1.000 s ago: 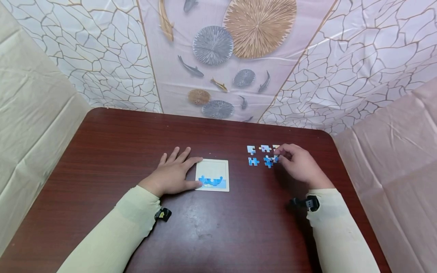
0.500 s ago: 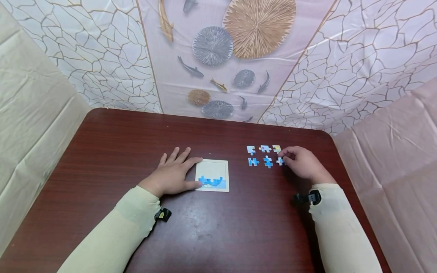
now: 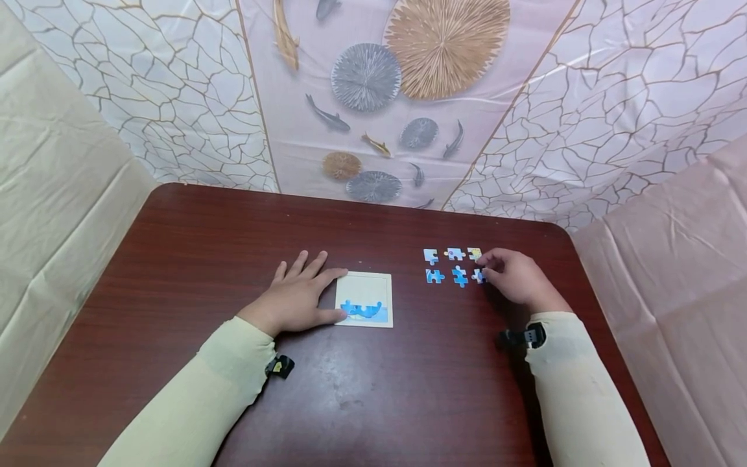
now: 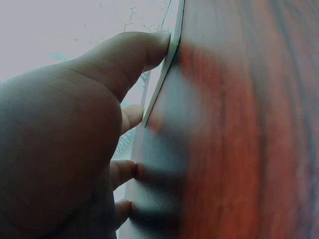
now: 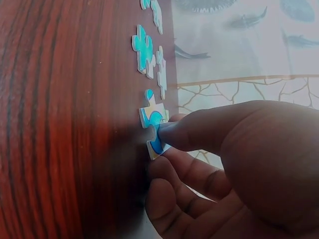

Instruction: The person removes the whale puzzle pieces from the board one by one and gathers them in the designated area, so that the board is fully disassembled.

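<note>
My left hand (image 3: pixel 294 299) lies spread on the table, its thumb and index finger touching the left edge of a square puzzle board (image 3: pixel 367 285). Blue joined pieces (image 3: pixel 364 310) fill the lower part of that board; its upper part is bare. In the left wrist view the thumb (image 4: pixel 134 52) presses on the board's edge. On the right, my right hand (image 3: pixel 516 279) pinches a blue and white puzzle piece (image 5: pixel 155 124) between thumb and curled fingers. That piece stays low at the table, at the near right end of the loose pieces; the fingers partly hide it.
Several loose jigsaw pieces (image 3: pixel 454 254) lie in two short rows right of the board, including a blue one (image 3: pixel 460 276) left of my right fingers. The dark red-brown table (image 3: pixel 350 389) meets patterned cloth (image 3: pixel 373 149) at the back.
My right hand has shifted a little to the right with the pinched puzzle piece, away from the blue piece beside it. The left hand and the board have stayed still.
</note>
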Demonstrator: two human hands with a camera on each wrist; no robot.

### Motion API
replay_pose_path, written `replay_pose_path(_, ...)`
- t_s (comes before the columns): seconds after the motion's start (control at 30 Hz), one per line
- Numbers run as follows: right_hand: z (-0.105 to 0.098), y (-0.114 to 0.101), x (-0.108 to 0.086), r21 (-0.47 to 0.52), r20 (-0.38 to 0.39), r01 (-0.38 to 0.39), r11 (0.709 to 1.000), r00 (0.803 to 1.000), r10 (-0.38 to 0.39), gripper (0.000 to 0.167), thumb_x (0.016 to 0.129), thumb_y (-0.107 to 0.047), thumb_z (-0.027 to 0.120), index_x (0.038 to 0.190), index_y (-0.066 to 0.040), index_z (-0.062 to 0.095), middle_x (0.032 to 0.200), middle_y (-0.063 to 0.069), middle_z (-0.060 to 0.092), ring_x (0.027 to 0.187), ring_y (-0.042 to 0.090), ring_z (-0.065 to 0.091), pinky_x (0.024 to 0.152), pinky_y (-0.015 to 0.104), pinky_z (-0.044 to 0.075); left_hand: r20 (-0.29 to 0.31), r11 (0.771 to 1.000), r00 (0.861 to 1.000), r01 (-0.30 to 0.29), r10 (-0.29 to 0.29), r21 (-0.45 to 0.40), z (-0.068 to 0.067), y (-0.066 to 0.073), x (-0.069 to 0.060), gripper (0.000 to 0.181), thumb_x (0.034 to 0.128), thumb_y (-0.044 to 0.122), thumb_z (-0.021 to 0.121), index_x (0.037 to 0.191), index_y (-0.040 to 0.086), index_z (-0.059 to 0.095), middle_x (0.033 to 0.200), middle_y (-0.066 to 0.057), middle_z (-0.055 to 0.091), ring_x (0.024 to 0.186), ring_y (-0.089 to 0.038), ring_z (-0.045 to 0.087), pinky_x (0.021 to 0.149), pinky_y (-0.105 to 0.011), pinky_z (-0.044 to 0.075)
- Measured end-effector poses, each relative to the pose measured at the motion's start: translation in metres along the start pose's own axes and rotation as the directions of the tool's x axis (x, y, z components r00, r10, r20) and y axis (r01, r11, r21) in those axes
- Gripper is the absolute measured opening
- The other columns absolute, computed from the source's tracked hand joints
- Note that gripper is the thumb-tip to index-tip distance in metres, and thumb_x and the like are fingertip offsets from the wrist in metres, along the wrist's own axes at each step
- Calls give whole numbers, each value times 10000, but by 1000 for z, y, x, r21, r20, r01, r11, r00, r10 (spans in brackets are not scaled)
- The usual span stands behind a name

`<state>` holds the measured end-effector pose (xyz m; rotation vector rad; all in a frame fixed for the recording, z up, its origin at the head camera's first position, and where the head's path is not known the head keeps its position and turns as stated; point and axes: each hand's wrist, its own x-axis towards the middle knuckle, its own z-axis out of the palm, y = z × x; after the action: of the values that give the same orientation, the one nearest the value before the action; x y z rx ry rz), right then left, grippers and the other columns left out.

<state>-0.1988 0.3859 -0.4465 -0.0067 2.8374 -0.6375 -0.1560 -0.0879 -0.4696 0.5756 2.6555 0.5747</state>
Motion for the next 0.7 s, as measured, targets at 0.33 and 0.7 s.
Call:
replay_pose_path(0.33,-1,-1,3,5,-1,-12,1000,1000,12,252,1106,-190,717,1338,-94,736,1243,208,730,1072,365,652,938,527,587,3,1000,1000,5,-5,0,0,-1,1,905,996,732,728,1764,457,337,1920,-74,60,1772,-456,-48,1357,-794,16)
replay_pose_path(0.7,-4,-5,3,-5,-14,13,1000,1000,-13,243,1096,-226,724,1306,-106,739,1215,180,755,1056,346,668,930,508,561,10,1000,1000,9,-9,-6,-1,1,0,906,998,723,731,1766,438,344,1919,-79,60,1770,-460,-47,1355,-796,15)
